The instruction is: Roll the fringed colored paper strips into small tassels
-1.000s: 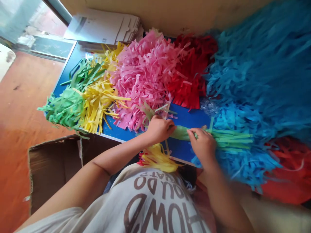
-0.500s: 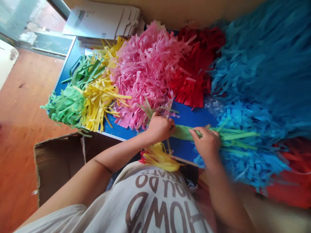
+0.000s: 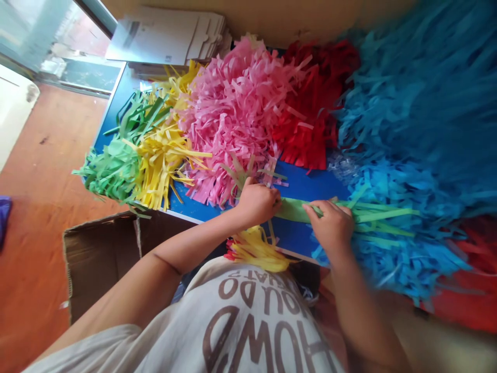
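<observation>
the left hand [image 3: 258,203] is curled nearly into a fist, its grip pressed together on one end of a flat green paper band [image 3: 294,210]. the right hand [image 3: 333,224] pinches the other end between thumb and fingers, so the band lies drawn out between the two, above the near part of the blue worktop [image 3: 297,178]. from the right hand, narrow green strips fan out over a blue fringe pile [image 3: 399,202]; paler strips stick up by the left hand.

along the worktop sit a pink fringe heap [image 3: 236,114], a red fringe bundle [image 3: 310,119], and yellow fringe [image 3: 161,155] beside green fringe [image 3: 112,168]. a stack of flat white sheets [image 3: 166,33] rests at the back, against a tan wall. below the near edge, an open brown cardboard box [image 3: 97,259] stands on an orange-red floor [image 3: 50,171]. the fringes look thin, crinkled and curly, while the band is smooth.
</observation>
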{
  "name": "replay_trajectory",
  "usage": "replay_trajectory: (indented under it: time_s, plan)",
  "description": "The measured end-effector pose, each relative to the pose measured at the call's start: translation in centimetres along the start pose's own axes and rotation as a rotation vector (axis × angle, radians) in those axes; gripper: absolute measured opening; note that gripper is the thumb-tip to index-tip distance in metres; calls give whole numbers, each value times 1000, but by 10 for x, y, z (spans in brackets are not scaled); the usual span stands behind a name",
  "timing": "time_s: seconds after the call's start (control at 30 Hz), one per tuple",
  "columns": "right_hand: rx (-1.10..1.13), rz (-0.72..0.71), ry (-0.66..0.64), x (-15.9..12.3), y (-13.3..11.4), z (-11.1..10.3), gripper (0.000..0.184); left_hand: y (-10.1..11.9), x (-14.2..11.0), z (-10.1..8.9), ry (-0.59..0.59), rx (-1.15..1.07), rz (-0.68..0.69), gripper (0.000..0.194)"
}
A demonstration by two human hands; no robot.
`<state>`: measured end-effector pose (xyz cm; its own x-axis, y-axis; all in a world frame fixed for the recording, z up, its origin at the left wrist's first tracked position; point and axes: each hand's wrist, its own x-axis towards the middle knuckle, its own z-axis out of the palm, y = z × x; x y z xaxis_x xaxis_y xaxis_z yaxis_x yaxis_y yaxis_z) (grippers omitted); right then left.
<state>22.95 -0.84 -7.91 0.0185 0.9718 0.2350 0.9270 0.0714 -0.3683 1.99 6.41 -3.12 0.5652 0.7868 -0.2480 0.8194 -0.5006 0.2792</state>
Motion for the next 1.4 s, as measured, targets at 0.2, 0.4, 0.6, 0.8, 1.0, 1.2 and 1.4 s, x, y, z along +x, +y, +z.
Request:
replay_trajectory:
  time_s: [0.2,0.4,0.6,0.8,1.0,1.2,1.4]
  plan:
    - [-213,72,145,-1,-6,-23,29,-9,2,-3,114,126,573,27]
    - [-33,-459,-138,-5,-18,-41,13,-8,0,-10,10,227,720,27]
    - [42,-462,-205,8,-2,-26,19,4,-10,2,185,267,629,19]
    - [70,-371,-132,8,-7,-23,12,-5,-16,20,290,257,460,29]
    - [113,-333,-124,2,8,-14,15,-23,-25,13,267,86,362,26]
    - [94,-210,-79,5,20,-9,28,-25,-18,7,190,2,225,27]
    - [32,-118,-39,9,13,-7,28,-19,-4,10,182,47,145,32]
